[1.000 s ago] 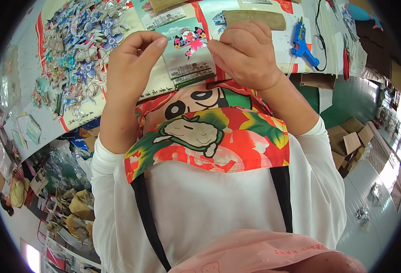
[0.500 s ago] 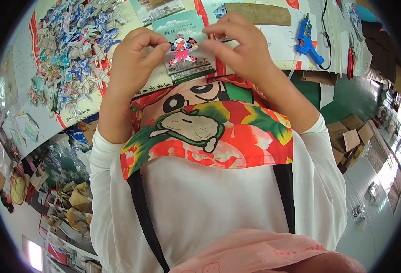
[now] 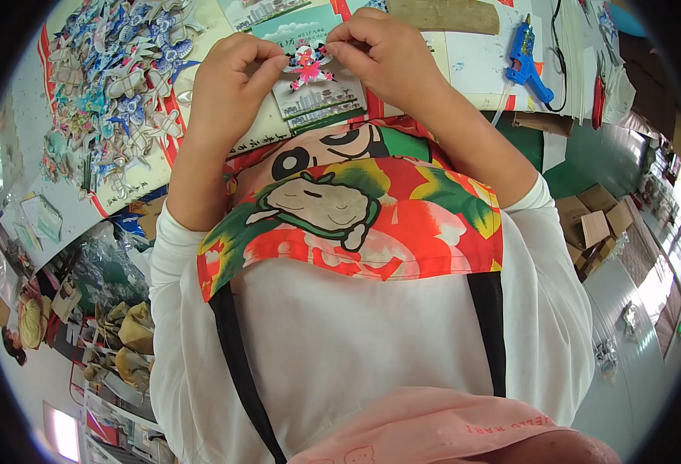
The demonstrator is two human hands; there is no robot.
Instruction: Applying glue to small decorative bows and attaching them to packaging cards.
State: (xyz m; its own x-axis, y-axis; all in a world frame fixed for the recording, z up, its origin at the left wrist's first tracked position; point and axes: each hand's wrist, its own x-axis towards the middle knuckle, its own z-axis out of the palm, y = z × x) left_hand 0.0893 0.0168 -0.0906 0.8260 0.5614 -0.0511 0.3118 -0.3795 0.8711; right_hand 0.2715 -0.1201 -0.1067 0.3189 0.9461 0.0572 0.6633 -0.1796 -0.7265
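Note:
A small pink, black and white winged cutout [image 3: 307, 68], like a miniature kite, lies over a green and white printed card [image 3: 321, 99] near the table's front edge. My left hand [image 3: 234, 77] pinches its left wing tip between thumb and forefinger. On the other side, my right hand [image 3: 383, 58] grips the right wing tip in the same way, fingers bent. The fingertips cover the ends of both wings. Below the figure, the card's printed skyline shows.
A big heap of small winged cutouts [image 3: 124, 85], mostly blue and white, covers the table's left side. Toward the right are a wooden strip [image 3: 445, 15], a blue glue gun [image 3: 526, 66] with its cord, and red-handled pliers [image 3: 599, 100]. Cardboard boxes [image 3: 592, 224] stand on the floor at right.
My right hand has come in from hovering apart, its fingers closing on the figure's right wing. Both hands and the figure have shifted slightly away from me. My left hand keeps its pinch.

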